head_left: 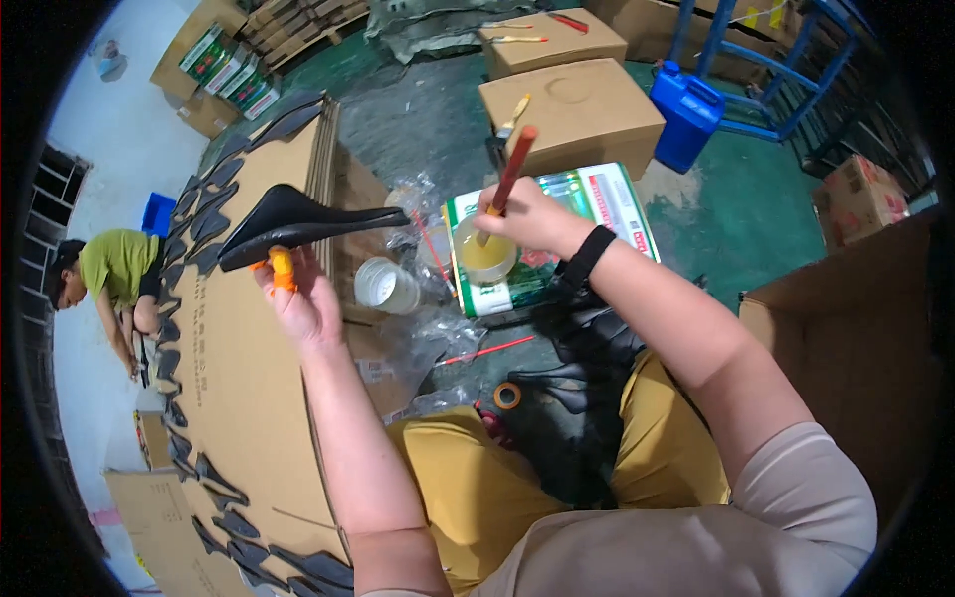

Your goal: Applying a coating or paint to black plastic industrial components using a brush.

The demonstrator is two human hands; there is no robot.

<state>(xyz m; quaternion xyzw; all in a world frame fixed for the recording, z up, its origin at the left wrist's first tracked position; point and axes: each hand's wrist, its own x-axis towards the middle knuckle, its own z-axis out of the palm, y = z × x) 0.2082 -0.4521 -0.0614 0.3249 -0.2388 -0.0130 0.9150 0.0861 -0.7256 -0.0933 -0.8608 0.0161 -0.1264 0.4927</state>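
My left hand (308,306), with orange finger covers on its fingertips, holds up a black bicycle saddle (288,213) from below. The saddle's narrow nose points right. My right hand (539,213) grips a brush (514,169) by its red handle. The brush's lower end reaches down into a clear cup of yellowish liquid (487,261); its bristles are hard to make out. That cup stands on a green and white printed carton (625,209). Between my hands is a second, whitish tub (386,286) beside crumpled clear plastic.
Many black saddle pieces (212,214) line the long cardboard stack (249,338) at left. Ahead are brown cartons (587,104) with brushes on top, and a blue jerrycan (686,117). An orange tape roll (506,395) lies near my knees. A co-worker (121,269) bends over at far left.
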